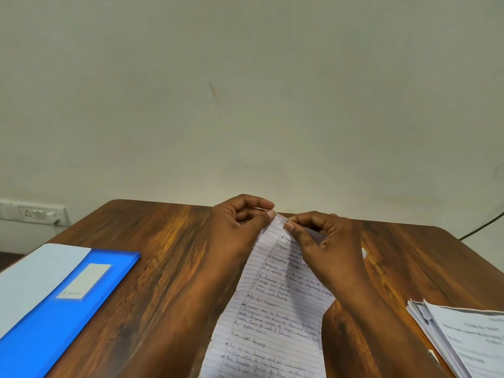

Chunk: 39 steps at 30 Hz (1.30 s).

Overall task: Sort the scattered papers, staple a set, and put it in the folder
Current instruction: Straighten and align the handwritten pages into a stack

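Lined papers (pixel 275 317) — creased, handwritten — pinched by 2 hands (pixel 281 230).

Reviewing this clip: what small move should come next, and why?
Probably square the handwritten sheets at the top corner: both the left hand and right hand pinch that corner, edges look uneven, and no stapler is in view.

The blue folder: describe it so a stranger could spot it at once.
Start at the wooden table and go to its left edge, left of both hands. The blue folder lies flat there, closed, a pale sheet partly covering it. Unlike the handwritten pages and printed stack, it is bright blue with a white label.
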Each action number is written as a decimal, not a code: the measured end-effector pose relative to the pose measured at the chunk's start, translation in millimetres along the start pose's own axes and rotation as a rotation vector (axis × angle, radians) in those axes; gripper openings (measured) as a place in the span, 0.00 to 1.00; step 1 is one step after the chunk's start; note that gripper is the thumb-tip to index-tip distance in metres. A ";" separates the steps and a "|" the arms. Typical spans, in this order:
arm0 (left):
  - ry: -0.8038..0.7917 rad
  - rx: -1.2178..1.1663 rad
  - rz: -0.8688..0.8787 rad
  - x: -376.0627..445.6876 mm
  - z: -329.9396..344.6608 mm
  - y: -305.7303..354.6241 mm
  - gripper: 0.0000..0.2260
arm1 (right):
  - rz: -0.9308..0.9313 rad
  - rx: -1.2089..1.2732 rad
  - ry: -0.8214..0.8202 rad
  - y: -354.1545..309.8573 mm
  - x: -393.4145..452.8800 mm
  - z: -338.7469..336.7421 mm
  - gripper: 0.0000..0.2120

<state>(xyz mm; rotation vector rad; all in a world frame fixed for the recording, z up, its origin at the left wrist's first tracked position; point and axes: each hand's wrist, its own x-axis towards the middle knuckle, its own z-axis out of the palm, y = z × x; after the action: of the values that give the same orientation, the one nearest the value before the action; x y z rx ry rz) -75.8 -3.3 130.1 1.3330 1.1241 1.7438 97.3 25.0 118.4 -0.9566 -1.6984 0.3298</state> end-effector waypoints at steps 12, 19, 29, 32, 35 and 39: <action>-0.035 0.009 0.006 -1.9 3.9 1.5 0.14 | -0.023 0.002 -0.021 -5.3 -3.4 1.5 0.05; -0.005 -0.015 0.019 0.5 3.8 0.1 0.07 | -0.010 0.013 -0.010 -7.6 -3.0 1.6 0.04; -0.003 -0.051 -0.009 0.2 4.3 -0.6 0.07 | -0.029 -0.008 0.038 -12.4 -3.7 -0.7 0.10; 0.001 -0.049 -0.006 -0.3 4.7 -0.1 0.07 | -0.068 -0.025 0.055 -12.4 -3.5 -1.5 0.10; -0.003 -0.063 -0.010 -0.3 5.1 -0.4 0.06 | -0.078 -0.041 0.047 -11.2 -2.1 -2.2 0.09; -0.014 -0.093 -0.035 0.8 5.6 0.2 0.08 | -0.089 -0.050 0.054 -10.3 -1.0 -3.0 0.10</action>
<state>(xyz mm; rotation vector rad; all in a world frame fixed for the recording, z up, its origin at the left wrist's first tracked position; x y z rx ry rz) -70.7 -1.3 131.1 1.2602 1.0393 1.7381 95.7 16.9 125.4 -0.9159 -1.7006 0.2019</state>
